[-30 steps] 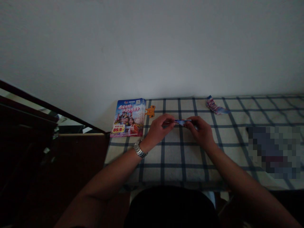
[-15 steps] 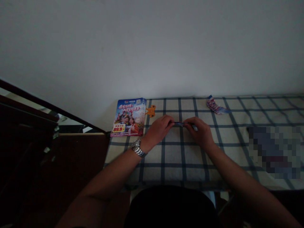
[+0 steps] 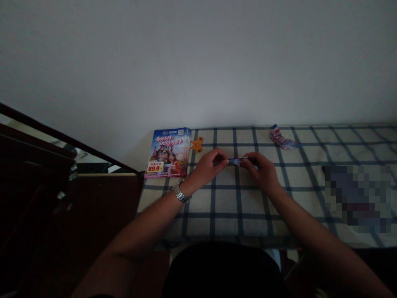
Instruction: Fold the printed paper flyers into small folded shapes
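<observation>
My left hand [image 3: 208, 166], with a metal watch on its wrist, and my right hand [image 3: 262, 171] pinch the two ends of a small folded strip of printed blue paper [image 3: 237, 160]. They hold it just above the checked cloth [image 3: 235, 198]. The fingers of both hands are closed on the strip. To the left of my left hand lies a stack of colourful flyers [image 3: 168, 152] with a yellow price tag printed on the top one.
A small orange paper figure [image 3: 196, 144] lies beside the flyers. A folded piece of printed paper [image 3: 281, 138] lies at the back near the white wall. A blurred-out patch covers the cloth at right. Dark wooden furniture [image 3: 62, 198] stands to the left.
Both hands pressed the strip down toward the cloth half a second ago, then lifted it slightly again. The hands stayed in the same spot.
</observation>
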`<state>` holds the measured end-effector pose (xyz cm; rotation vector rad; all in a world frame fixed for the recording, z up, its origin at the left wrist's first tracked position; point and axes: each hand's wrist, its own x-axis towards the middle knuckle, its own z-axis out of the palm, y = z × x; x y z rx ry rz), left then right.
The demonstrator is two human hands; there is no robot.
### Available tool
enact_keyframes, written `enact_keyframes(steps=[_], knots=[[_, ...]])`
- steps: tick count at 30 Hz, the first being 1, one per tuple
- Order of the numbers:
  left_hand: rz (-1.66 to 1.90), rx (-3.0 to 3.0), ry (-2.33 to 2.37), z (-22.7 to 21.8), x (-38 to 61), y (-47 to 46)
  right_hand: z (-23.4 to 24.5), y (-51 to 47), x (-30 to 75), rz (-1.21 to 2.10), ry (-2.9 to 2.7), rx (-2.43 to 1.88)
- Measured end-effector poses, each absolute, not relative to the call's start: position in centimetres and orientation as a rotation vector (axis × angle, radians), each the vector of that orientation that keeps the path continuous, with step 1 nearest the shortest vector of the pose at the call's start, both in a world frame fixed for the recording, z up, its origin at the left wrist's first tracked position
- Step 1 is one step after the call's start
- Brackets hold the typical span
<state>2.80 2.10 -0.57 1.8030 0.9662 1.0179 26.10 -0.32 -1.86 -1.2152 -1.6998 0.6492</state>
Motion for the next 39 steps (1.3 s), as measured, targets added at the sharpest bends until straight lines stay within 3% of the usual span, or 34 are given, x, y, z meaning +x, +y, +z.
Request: enact_keyframes(steps=[12, 29, 39], knots=[[1.163, 1.524, 0.887, -0.4, 3.5, 1.8, -1.7, -0.4, 25.9, 0.886, -1.549, -1.180], [1.111, 1.099, 0.752, -1.9, 4.8, 1.1, -1.7, -0.3, 25.6, 0.915, -1.432, -1.160], [1.167, 1.145, 0.797, -1.8, 4.8, 1.0, -1.2, -0.6, 25.5, 0.858, -1.509, -1.157]])
